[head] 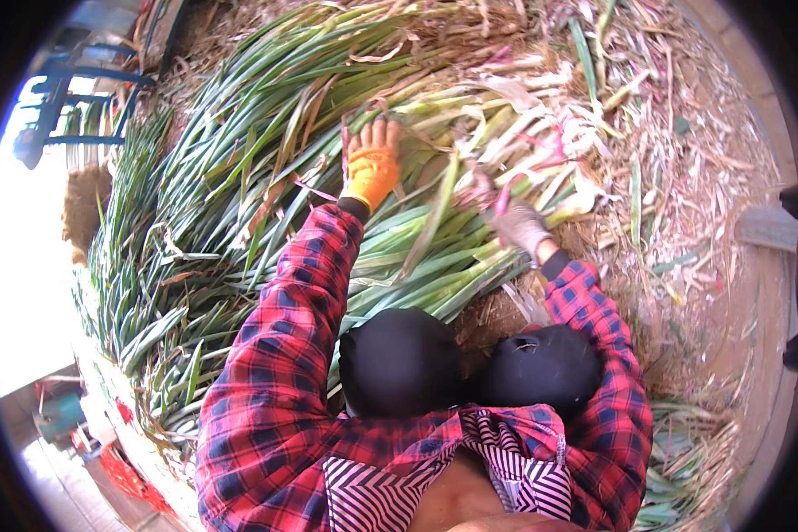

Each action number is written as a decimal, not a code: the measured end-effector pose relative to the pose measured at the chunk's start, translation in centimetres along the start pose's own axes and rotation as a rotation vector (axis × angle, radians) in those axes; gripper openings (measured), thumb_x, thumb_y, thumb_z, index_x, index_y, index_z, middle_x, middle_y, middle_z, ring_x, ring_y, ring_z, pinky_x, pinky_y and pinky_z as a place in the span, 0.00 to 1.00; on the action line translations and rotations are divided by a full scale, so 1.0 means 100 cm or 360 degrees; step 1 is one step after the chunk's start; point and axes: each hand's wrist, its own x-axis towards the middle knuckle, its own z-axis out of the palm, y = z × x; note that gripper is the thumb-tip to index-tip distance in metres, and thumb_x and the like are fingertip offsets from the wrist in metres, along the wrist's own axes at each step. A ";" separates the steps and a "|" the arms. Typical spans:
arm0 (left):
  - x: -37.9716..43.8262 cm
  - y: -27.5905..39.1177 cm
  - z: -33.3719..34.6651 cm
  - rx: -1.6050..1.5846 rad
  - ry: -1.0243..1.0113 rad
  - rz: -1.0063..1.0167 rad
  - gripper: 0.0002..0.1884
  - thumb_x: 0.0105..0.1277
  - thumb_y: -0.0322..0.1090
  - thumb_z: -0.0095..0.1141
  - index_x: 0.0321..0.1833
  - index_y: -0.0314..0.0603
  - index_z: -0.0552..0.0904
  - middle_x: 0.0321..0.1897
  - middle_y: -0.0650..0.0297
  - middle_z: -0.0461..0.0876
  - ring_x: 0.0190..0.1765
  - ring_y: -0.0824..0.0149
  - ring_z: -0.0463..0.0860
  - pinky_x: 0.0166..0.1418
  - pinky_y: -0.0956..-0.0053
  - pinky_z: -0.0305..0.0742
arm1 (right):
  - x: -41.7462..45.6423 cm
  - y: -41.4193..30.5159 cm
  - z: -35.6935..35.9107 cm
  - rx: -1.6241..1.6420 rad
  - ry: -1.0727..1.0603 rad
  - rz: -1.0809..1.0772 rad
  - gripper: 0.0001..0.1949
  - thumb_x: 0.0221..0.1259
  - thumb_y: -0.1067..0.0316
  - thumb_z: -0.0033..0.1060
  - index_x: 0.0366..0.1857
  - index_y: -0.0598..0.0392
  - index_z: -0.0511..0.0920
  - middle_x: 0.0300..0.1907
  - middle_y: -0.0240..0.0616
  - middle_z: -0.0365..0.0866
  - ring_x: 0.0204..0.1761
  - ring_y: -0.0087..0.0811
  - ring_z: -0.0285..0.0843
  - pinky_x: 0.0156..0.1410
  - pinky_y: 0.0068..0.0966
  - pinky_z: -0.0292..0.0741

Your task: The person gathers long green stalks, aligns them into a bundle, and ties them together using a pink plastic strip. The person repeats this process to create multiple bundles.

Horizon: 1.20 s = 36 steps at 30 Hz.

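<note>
My left hand, in an orange fingerless work glove, lies back up on the green leaves of a bunch of large green onions. Its fingers point away from me, and the thumb and palm are hidden. A thin pink strip runs along its left side. Lower and to the right, my right hand wears a pale, dirty glove. It is at the pale stalk end of the bunch, with its fingers around a pink tie strip. Those fingers are slightly blurred. Pink ties also show among the white stalks beyond.
A large heap of green onions spreads left and ahead. Dry husks and leaf scraps litter the ground at right. My black-covered knees are close below the bunch. A blue metal frame stands at far left. More leaves lie at lower right.
</note>
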 end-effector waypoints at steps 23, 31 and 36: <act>-0.079 -0.173 -0.022 0.0463 -0.0331 -0.0724 0.27 0.59 0.36 0.57 0.65 0.52 0.76 0.51 0.56 0.84 0.53 0.50 0.85 0.59 0.55 0.78 | -0.030 0.023 0.043 -0.0027 0.0643 -0.0019 0.32 0.49 0.57 0.74 0.59 0.56 0.71 0.54 0.56 0.79 0.58 0.57 0.78 0.64 0.48 0.76; -0.068 -0.111 -0.133 0.0166 -0.0711 -0.0658 0.16 0.58 0.35 0.57 0.48 0.45 0.87 0.42 0.44 0.88 0.49 0.43 0.88 0.53 0.50 0.83 | -0.030 0.038 0.037 0.0160 0.0621 -0.0065 0.38 0.47 0.57 0.76 0.65 0.55 0.68 0.60 0.56 0.77 0.63 0.56 0.77 0.68 0.46 0.75; -0.058 -0.005 -0.239 -0.0031 -0.1106 -0.0723 0.30 0.49 0.39 0.66 0.60 0.44 0.85 0.46 0.46 0.88 0.52 0.45 0.87 0.58 0.55 0.81 | -0.029 0.044 0.034 0.0290 0.0664 -0.0050 0.38 0.48 0.59 0.77 0.66 0.55 0.70 0.61 0.57 0.78 0.65 0.56 0.76 0.70 0.45 0.74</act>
